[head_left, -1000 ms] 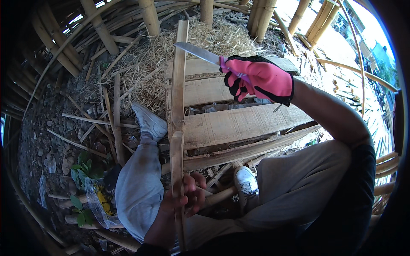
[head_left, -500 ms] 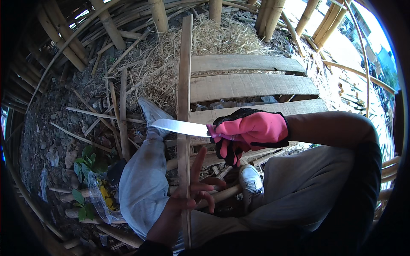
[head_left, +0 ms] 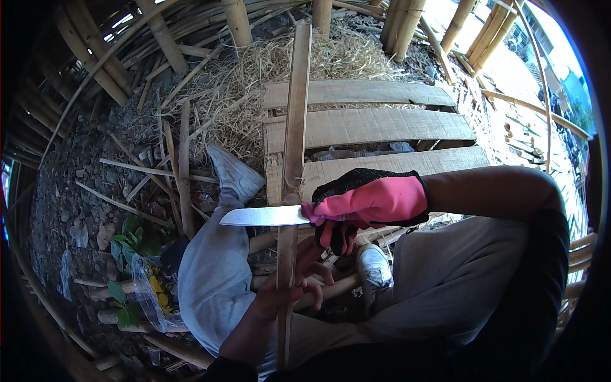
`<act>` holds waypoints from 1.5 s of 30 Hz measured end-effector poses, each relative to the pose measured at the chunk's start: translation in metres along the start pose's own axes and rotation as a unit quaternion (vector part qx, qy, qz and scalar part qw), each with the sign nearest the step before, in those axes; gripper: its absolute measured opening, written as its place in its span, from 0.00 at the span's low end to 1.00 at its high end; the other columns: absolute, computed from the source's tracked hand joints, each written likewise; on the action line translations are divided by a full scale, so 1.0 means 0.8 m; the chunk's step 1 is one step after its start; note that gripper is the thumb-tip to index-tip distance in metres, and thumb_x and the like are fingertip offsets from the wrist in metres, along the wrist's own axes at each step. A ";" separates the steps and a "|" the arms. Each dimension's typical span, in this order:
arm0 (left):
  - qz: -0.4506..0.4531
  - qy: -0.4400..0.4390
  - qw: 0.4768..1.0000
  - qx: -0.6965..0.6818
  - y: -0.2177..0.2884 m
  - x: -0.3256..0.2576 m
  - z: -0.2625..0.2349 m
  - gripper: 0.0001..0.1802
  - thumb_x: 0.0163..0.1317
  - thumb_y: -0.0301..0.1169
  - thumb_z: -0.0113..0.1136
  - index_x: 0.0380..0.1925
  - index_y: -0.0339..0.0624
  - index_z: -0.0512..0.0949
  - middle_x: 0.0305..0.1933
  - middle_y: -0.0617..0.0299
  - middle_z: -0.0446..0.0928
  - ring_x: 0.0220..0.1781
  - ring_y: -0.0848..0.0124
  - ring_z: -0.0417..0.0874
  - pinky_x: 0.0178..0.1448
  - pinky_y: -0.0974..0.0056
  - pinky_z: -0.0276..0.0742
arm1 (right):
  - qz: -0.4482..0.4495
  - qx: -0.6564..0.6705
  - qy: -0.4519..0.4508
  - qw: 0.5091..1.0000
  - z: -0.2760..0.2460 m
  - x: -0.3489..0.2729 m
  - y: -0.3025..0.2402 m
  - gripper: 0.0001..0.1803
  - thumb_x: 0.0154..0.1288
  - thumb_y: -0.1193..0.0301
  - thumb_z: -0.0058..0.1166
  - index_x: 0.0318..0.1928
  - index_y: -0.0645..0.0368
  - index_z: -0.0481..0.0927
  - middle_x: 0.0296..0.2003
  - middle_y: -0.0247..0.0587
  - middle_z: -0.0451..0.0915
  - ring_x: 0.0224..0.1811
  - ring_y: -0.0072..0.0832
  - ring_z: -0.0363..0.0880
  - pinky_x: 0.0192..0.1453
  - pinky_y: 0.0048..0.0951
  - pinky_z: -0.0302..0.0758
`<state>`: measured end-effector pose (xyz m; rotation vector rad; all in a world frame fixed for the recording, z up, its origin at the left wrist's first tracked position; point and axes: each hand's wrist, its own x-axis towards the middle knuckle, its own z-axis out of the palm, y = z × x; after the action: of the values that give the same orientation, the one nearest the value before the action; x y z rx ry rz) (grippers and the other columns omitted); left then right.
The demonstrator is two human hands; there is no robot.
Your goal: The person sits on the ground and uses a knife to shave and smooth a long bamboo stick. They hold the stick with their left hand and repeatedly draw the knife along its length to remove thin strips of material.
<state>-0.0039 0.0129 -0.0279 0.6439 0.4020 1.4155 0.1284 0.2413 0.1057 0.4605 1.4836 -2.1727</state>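
A long split-bamboo strip (head_left: 294, 121) runs away from me, leaning slightly right at its far end. My bare left hand (head_left: 280, 298) is closed on its near part, thumb across the top and fingers curled on the right side. My right hand (head_left: 372, 202), in a pink and black glove, is closed around the purplish handle of a knife (head_left: 262, 216). The broad, bright blade points left and lies crosswise over the strip, just beyond my left hand. Whether the edge bites into the bamboo I cannot tell. Part of the handle is hidden by the glove.
A slatted wooden platform (head_left: 375, 127) lies ahead, with straw (head_left: 344, 54) behind it. Loose bamboo pieces (head_left: 184, 172) and a clear plastic bag (head_left: 149, 296) lie at left. Bamboo posts (head_left: 237, 22) stand at the back. My shoes (head_left: 234, 175) flank the strip's near half.
The strip's far end has swung right. The knife has come nearer to me and slightly left. My left hand's fingers, spread before, have closed round the strip with the thumb over it.
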 end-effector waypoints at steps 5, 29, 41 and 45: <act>0.027 0.019 0.999 -0.019 -0.008 -0.007 -0.003 0.54 0.56 0.35 0.65 0.78 0.27 0.48 0.84 0.50 0.50 0.57 0.59 0.79 0.35 0.58 0.85 | -0.036 -0.047 0.044 0.997 -0.014 -0.008 -0.013 0.29 0.82 0.49 0.42 0.64 0.61 0.75 0.49 0.43 0.81 0.49 0.28 0.82 0.55 0.31 0.79; 0.067 -0.052 0.993 -0.085 -0.010 -0.014 -0.023 0.43 0.59 0.29 0.59 0.75 0.26 0.59 0.85 0.50 0.46 0.49 0.52 0.85 0.34 0.54 0.84 | -0.116 -0.330 -0.174 0.921 -0.081 -0.004 0.041 0.20 0.80 0.63 0.52 0.63 0.63 0.80 0.60 0.45 0.81 0.57 0.25 0.80 0.57 0.30 0.79; 0.040 0.017 0.993 -0.107 -0.003 -0.010 -0.007 0.49 0.58 0.34 0.63 0.76 0.26 0.54 0.81 0.48 0.53 0.46 0.54 0.86 0.34 0.58 0.88 | -0.134 -0.308 -0.123 0.934 -0.090 -0.011 0.031 0.16 0.79 0.67 0.52 0.57 0.65 0.81 0.51 0.47 0.84 0.51 0.31 0.83 0.56 0.33 0.78; 0.046 -0.027 0.995 -0.085 0.002 -0.007 -0.010 0.43 0.66 0.36 0.62 0.77 0.32 0.56 0.87 0.55 0.30 0.54 0.56 0.83 0.38 0.61 0.86 | -0.122 -0.328 -0.094 0.932 -0.090 -0.014 0.015 0.15 0.75 0.64 0.59 0.47 0.66 0.85 0.47 0.48 0.86 0.50 0.33 0.83 0.55 0.36 0.78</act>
<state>-0.0108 0.0089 -0.0332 0.5654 0.2092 1.4977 0.1455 0.3067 0.0759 -0.1656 2.0985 -1.6669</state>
